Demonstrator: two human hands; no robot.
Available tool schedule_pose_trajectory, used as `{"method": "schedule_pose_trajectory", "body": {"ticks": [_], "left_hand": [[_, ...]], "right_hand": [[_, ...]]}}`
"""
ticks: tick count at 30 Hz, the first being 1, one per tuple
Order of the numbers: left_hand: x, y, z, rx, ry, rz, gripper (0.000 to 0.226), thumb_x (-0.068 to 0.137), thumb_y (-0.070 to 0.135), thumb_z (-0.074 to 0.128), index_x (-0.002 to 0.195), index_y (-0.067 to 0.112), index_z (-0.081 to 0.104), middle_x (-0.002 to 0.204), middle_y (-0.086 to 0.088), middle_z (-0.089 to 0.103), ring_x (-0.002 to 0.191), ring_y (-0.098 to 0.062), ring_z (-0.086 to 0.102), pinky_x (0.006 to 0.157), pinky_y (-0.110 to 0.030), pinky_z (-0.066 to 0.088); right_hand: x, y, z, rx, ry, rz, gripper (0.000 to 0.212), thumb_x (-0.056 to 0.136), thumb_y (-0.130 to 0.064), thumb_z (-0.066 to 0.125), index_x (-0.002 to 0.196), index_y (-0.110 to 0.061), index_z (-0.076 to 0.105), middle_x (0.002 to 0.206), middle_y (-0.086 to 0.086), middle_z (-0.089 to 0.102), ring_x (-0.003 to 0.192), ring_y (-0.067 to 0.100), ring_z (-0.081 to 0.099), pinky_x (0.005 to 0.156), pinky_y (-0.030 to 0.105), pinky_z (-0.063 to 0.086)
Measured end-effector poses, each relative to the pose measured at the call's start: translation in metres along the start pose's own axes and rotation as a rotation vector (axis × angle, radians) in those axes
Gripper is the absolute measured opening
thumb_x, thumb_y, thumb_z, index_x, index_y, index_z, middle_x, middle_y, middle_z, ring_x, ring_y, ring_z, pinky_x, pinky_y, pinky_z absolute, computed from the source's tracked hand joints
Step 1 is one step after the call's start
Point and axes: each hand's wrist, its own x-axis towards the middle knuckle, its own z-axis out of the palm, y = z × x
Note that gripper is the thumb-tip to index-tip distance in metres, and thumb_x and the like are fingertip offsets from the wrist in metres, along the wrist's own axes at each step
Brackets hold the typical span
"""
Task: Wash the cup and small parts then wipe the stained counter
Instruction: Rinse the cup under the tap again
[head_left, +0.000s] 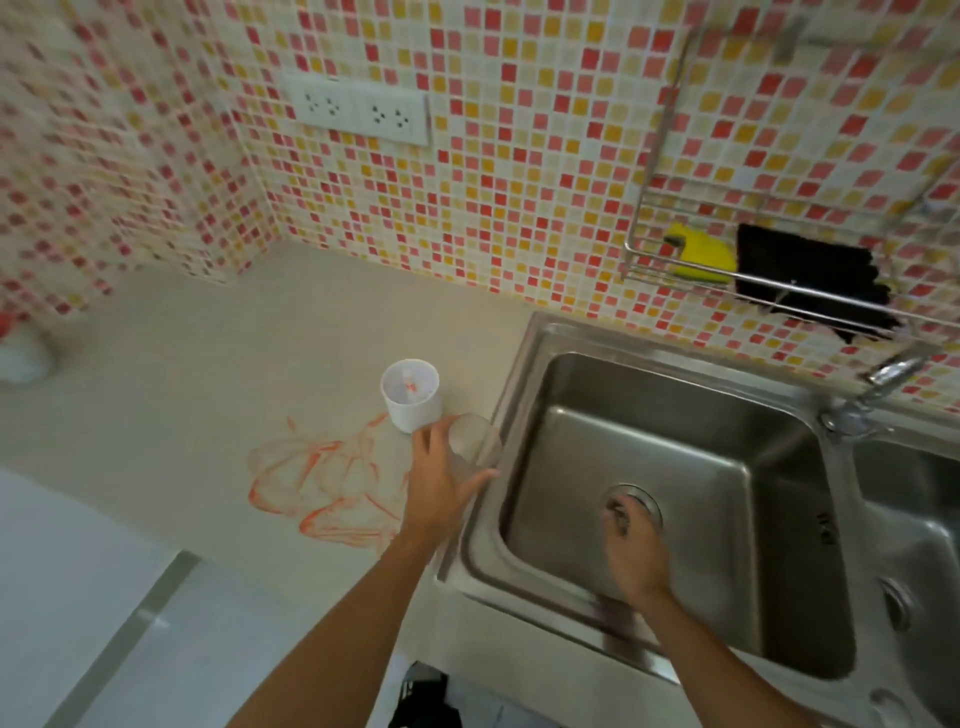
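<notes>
The left hand (441, 483) curled around a clear cup (470, 439) at the counter's edge, with a white cup (411, 396) holding small parts just beyond its fingertips and the orange stain (322, 483) on the counter (208, 374) to its left. The right hand (631, 545) reached down into the sink (727, 431) over the drain (641, 501); blur hid whether its curled fingers held anything.

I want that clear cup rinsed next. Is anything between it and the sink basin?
Nothing visible. The left hand holds the clear cup at the sink edge; the white cup stands behind it, away from the basin.
</notes>
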Motion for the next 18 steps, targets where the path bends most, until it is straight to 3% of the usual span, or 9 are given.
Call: {"method": "schedule_pose_trajectory", "body": {"ticks": [3,6,13,15,18], "left_hand": [[0.003,-0.024,-0.012,-0.059,-0.007,0.006,0.089,0.069,0.043,0.081,0.139,0.012,0.037,0.139,-0.011,0.04,0.128,-0.025,0.042,0.106,-0.038,0.039],[0.008,-0.034,-0.02,-0.097,-0.005,-0.05,0.092,0.065,0.051,0.08,0.139,0.014,0.039,0.137,-0.005,0.047,0.125,-0.018,0.043,0.105,-0.033,0.037],[0.011,-0.049,-0.034,0.002,-0.039,-0.016,0.095,0.064,0.064,0.072,0.136,0.011,0.039,0.133,-0.004,0.044,0.122,-0.02,0.042,0.104,-0.034,0.039],[0.013,-0.046,-0.041,0.001,0.048,0.041,0.084,0.074,0.064,0.065,0.134,0.012,0.039,0.13,0.0,0.038,0.117,-0.021,0.044,0.102,-0.036,0.042],[0.034,-0.037,-0.064,-0.058,0.203,0.149,0.046,0.093,0.045,0.049,0.127,0.014,0.047,0.122,-0.001,0.043,0.109,-0.02,0.046,0.096,-0.036,0.043]], "right_hand": [[0.002,-0.039,0.026,0.054,0.034,-0.015,0.035,0.093,-0.016,0.059,0.127,-0.007,0.058,0.124,0.015,0.063,0.116,0.033,0.057,0.1,0.042,0.042],[0.003,-0.066,0.043,0.065,0.064,-0.039,0.036,0.094,-0.017,0.058,0.129,-0.009,0.057,0.129,0.012,0.061,0.121,0.029,0.054,0.103,0.037,0.038],[0.009,-0.103,0.064,0.15,0.069,-0.03,0.032,0.093,-0.014,0.058,0.125,-0.013,0.059,0.124,0.007,0.064,0.117,0.024,0.058,0.101,0.039,0.044],[0.015,-0.126,0.067,0.246,0.054,-0.021,0.033,0.092,-0.01,0.059,0.125,-0.01,0.058,0.124,0.008,0.063,0.117,0.023,0.058,0.098,0.032,0.043],[0.028,-0.17,0.068,0.345,-0.047,-0.066,0.042,0.089,-0.012,0.065,0.13,-0.011,0.055,0.127,0.001,0.06,0.118,0.013,0.054,0.095,0.02,0.038]]}}
